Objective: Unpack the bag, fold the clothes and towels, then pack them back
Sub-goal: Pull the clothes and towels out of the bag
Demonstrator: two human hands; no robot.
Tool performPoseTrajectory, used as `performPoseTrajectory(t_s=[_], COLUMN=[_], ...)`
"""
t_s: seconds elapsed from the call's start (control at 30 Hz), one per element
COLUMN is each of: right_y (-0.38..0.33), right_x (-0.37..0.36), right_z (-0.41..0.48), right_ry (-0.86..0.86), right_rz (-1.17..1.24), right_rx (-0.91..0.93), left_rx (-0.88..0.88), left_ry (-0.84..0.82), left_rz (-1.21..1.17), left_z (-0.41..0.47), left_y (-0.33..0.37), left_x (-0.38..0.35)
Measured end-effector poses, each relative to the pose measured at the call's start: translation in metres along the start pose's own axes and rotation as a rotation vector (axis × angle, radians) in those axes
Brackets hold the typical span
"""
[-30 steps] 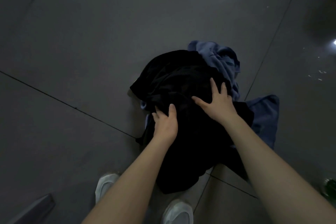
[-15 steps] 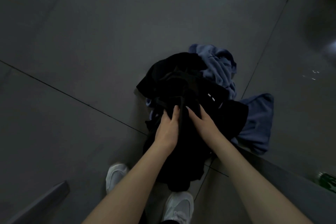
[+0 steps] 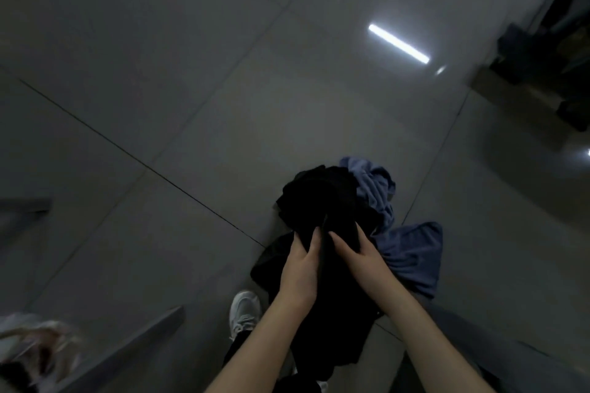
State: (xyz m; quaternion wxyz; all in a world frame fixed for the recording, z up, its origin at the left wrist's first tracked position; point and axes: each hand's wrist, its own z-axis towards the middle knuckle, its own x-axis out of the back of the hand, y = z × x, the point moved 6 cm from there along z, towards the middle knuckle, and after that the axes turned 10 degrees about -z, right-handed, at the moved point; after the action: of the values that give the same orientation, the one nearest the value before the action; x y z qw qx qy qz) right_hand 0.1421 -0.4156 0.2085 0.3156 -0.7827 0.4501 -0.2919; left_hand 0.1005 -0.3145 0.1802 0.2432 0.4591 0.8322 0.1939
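garment on the floor, crumpled cloth behind it, towel right, shoe left

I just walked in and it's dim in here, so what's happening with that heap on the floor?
A person stands over a pile of clothes on the grey tiled floor. The left hand and right hand both grip a bunched black garment, held close together at its middle. Crumpled blue clothes lie beside it on the right. Nothing looks folded, and no bag is clearly in view.
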Motion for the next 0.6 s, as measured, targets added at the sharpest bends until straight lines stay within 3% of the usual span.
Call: performPoseTrajectory(t_s=[0.3, 0.6], right_y=[-0.137, -0.252], right_x=[-0.022, -0.073], right_z=[-0.106, -0.221], right_ry=[-0.078, -0.330], right_rz=[-0.011, -0.056], right_rx=[0.138, 0.266], left_rx=[-0.161, -0.326], left_ry=[0.017, 0.137], left_rz=[-0.248, -0.377], left_z=[-0.158, -0.305], left_y=[0.107, 0.169], left_x=[0.009, 0.049])
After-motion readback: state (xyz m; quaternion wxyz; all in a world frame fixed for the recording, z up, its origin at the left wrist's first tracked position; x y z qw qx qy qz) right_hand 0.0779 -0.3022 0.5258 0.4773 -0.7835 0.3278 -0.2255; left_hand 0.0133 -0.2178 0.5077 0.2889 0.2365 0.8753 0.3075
